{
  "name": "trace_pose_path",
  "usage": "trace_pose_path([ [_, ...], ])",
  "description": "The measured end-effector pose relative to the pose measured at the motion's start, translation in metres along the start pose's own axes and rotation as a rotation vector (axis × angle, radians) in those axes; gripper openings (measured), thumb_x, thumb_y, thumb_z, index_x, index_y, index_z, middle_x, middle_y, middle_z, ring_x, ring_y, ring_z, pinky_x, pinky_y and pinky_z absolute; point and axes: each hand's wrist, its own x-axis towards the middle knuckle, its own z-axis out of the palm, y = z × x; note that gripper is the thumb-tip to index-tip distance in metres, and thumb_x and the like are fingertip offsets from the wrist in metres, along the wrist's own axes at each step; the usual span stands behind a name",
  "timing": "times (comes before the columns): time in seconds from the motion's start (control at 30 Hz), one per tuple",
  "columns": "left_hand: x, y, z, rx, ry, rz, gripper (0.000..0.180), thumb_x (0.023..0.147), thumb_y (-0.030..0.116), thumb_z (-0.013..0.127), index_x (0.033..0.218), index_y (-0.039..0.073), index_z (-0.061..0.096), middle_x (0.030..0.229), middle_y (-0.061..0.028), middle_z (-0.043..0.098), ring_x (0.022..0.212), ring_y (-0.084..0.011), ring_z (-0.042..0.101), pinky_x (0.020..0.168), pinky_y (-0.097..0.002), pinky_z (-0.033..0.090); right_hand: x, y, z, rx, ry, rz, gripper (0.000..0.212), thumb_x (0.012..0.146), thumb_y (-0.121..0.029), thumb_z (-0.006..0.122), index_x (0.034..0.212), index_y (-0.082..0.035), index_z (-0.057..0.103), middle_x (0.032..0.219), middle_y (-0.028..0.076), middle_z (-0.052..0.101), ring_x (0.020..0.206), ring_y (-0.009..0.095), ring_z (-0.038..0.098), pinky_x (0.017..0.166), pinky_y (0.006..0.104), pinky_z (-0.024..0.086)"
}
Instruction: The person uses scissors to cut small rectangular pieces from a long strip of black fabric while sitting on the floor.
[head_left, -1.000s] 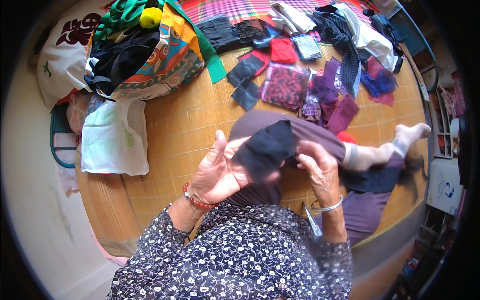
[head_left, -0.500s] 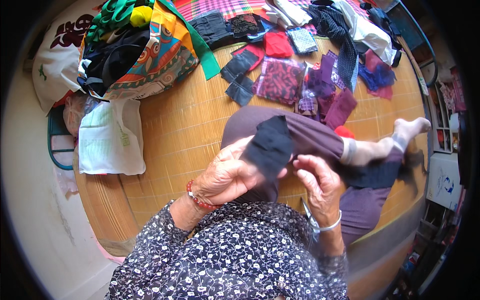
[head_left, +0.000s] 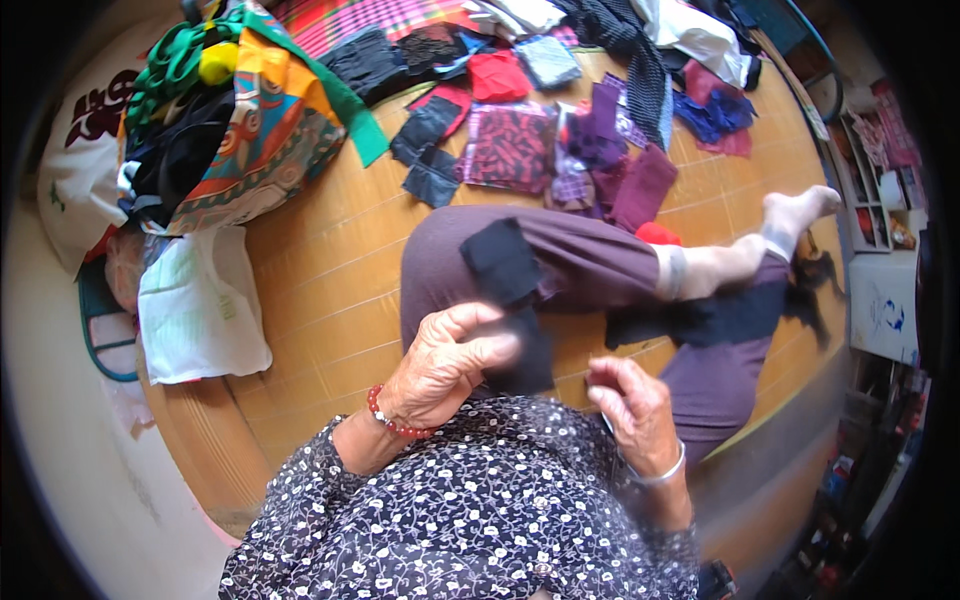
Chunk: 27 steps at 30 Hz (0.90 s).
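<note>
I sit on a wooden floor [head_left: 330, 270] with one leg in purple trousers [head_left: 590, 255] stretched out to the right. A black cloth piece [head_left: 505, 275] lies draped over my thigh. My left hand [head_left: 450, 365], with a red bead bracelet on the wrist, grips the lower end of that cloth between thumb and fingers. My right hand [head_left: 630, 405], with a silver bangle, hangs just right of the cloth and does not touch it. Its fingers are curled together and I see nothing in them.
Cloth scraps in red [head_left: 500, 75], purple [head_left: 640, 185] and dark patterned [head_left: 505, 145] lie ahead. A colourful fabric heap [head_left: 250, 130] and a white plastic bag [head_left: 200, 310] lie left. More black cloth [head_left: 720, 315] lies under my leg. Shelves [head_left: 880, 180] stand at the right.
The black cloth came down from in front of me onto my thigh. My right hand let go of it and drew back; my left hand still holds it.
</note>
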Motion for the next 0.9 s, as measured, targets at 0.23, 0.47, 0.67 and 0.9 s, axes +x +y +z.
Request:
trace_pose_path([
  [0.23,0.017,-0.027,0.012,0.303,-0.125,-0.146,0.010,0.076,0.000,0.068,0.080,0.003,0.060,0.083,-0.0051,0.062,0.076,-0.0121,0.060,0.071,-0.0267,0.048,-0.099,0.020,-0.008,-0.470,-0.052,0.258,0.034,0.068,-0.005,0.066,0.099,0.000,0.054,0.093,0.015,0.054,0.087,0.033,0.050,0.077,0.0401,0.041],
  [0.47,0.034,-0.036,0.035,0.425,-0.249,-0.209,0.014,0.076,0.002,0.069,0.086,0.003,0.060,0.079,-0.0021,0.061,0.072,-0.0090,0.059,0.066,-0.0242,0.050,-0.134,0.023,-0.018,-0.396,-0.023,0.494,0.043,0.072,-0.014,0.053,0.113,0.001,0.047,0.091,0.022,0.049,0.087,0.038,0.050,0.078,0.0434,0.042],
  [0.67,0.047,-0.046,0.039,0.342,-0.186,-0.212,0.017,0.077,0.002,0.067,0.092,0.002,0.059,0.081,-0.0037,0.063,0.074,-0.0127,0.062,0.069,-0.0277,0.052,-0.137,0.040,-0.017,-0.293,0.235,0.491,0.056,0.064,-0.005,0.059,0.119,-0.009,0.048,0.073,0.015,0.058,0.058,0.026,0.058,0.059,0.0352,0.046],
  [0.9,0.056,-0.049,0.048,0.071,-0.149,-0.327,0.019,0.079,0.001,0.064,0.097,0.005,0.057,0.091,-0.0048,0.063,0.083,-0.0162,0.062,0.078,-0.0367,0.052,-0.136,0.032,-0.006,0.552,0.566,0.523,0.053,0.064,-0.004,0.076,0.106,-0.001,0.044,0.076,0.001,0.048,0.066,0.010,0.051,0.064,0.0217,0.047],
])
